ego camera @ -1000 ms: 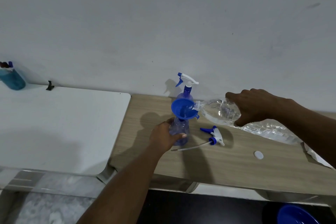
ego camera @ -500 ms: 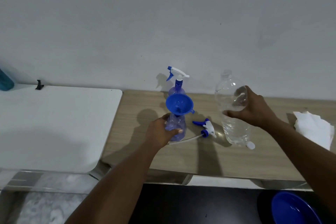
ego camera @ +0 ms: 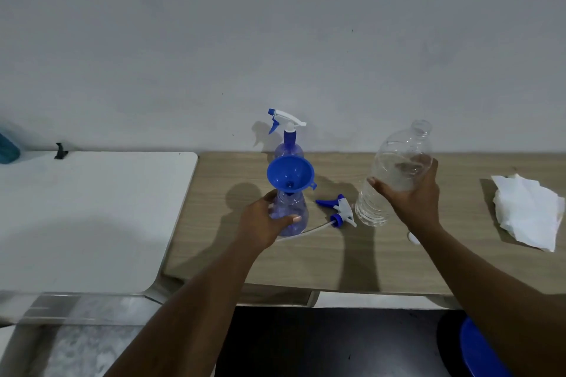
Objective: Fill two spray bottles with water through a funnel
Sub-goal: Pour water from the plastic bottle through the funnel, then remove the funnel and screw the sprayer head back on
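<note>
A blue funnel (ego camera: pixel 290 174) sits in the neck of a violet spray bottle (ego camera: pixel 291 213) standing on the wooden table (ego camera: pixel 337 257). My left hand (ego camera: pixel 263 220) is wrapped around that bottle's body. Its blue-and-white trigger head (ego camera: pixel 340 210) with a white tube lies on the table just to the right. A second violet spray bottle (ego camera: pixel 288 138), trigger head on, stands behind by the wall. My right hand (ego camera: pixel 410 196) holds a clear water bottle (ego camera: pixel 395 171) upright and uncapped, its base near the table.
A white bottle cap (ego camera: pixel 413 237) lies partly hidden behind my right wrist. Crumpled white paper (ego camera: pixel 526 210) rests at the table's right end. A white tabletop (ego camera: pixel 92 217) adjoins on the left. A blue round object (ego camera: pixel 481 352) sits low at bottom right.
The clear water bottle was tipped into the funnel a second ago; my right hand has swung it upright and away to the right. My left hand has kept its hold.
</note>
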Motion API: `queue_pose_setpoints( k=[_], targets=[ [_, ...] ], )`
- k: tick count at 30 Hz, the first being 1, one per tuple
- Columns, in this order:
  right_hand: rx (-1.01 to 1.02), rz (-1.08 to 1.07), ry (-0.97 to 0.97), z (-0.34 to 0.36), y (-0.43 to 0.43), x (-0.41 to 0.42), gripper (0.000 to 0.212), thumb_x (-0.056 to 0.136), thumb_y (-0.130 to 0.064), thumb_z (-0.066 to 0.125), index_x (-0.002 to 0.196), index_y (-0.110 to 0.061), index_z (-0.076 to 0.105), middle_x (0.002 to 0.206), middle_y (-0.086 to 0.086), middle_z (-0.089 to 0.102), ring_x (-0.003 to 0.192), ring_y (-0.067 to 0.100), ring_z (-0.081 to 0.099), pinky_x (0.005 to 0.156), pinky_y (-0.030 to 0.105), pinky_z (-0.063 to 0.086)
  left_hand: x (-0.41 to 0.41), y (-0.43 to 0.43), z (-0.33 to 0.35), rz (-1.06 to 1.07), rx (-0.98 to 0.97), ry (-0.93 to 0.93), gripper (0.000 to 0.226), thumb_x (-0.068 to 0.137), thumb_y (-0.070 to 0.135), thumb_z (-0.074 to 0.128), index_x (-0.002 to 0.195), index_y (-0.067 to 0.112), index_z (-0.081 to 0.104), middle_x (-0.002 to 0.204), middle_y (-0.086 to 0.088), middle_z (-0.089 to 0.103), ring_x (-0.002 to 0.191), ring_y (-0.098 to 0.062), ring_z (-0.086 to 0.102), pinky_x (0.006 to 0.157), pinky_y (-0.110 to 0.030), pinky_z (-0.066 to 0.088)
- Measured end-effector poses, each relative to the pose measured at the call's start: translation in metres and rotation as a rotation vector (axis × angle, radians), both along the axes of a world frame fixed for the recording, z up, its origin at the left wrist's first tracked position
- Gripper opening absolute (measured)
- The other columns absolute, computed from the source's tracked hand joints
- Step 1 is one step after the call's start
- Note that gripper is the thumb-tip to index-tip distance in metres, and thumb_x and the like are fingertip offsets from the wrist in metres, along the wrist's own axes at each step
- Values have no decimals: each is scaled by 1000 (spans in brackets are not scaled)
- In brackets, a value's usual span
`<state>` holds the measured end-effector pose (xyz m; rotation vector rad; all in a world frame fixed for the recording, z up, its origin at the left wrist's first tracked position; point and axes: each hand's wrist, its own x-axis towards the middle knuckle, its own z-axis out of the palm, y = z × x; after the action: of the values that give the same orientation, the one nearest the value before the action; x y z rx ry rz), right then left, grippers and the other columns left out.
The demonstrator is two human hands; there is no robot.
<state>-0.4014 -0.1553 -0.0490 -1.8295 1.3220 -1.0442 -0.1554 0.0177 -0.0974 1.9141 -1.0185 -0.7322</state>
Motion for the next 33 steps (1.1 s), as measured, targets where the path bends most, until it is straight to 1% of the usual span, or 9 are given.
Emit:
queue_pose_setpoints(
  k=[7,10,12,15,20,23,25,28,33],
  targets=[
    [102,-46,-78,-20,17,-11,110,59,-66,85,143,-27,25,141,5,43,127,23,48,107,50,45,1,0,-2,18,-4,23,43,75,28,84,97,54,57,92,13,73,89,-8,71,75,-23,56],
    [-249,-205,-127,-19,55,-9,91,75,-68,71,137,-12,34,135,14,37,125,30,44,101,59,42,2,0,-5,35,13,9,47,69,39,86,109,47,61,94,13,73,88,-6,70,78,-27,56],
    [-472,-17,-93,-1,81,11,77,77,-53,74,127,-2,45,126,13,44,117,32,48,94,55,44,4,-2,-9,36,28,-2,58,67,42,87,119,39,61,97,14,72,90,-7,70,80,-28,56],
    [-512,437,184,42,94,59,73,75,-55,71,132,-13,50,133,6,50,123,25,48,99,44,43,7,-4,-12,7,43,17,46,71,43,84,109,40,59,92,15,70,91,-13,71,84,-36,58],
    [-544,815,1021,86,68,138,94,74,-53,71,153,-37,21,160,4,23,142,29,28,108,47,36,8,1,-9,-1,11,-45,57,68,50,86,118,41,60,102,15,71,96,-10,69,86,-38,58],
    [-550,910,1250,97,60,163,85,76,-42,77,146,-33,30,144,4,42,123,28,48,88,39,46,11,2,-9,-23,43,-47,80,66,51,88,135,29,56,117,6,70,104,-15,68,91,-40,56],
    [-477,921,1207,105,54,170,79,74,-40,80,138,-31,36,131,3,49,107,27,55,76,36,49,15,4,-10,-24,48,-45,78,66,52,87,134,34,55,115,7,70,103,-14,68,91,-40,57],
    [-255,872,958,115,36,161,76,67,-36,84,128,-29,40,120,2,47,97,25,56,76,38,57,21,11,-10,0,35,-33,59,68,45,87,118,48,56,97,17,68,94,-9,67,88,-35,57],
    [145,591,369,64,21,132,60,70,-26,87,114,-16,46,102,3,54,83,18,59,67,27,51,29,24,-4,-5,-24,-17,64,68,37,90,124,40,59,92,25,62,82,9,60,71,-4,45]
  ],
)
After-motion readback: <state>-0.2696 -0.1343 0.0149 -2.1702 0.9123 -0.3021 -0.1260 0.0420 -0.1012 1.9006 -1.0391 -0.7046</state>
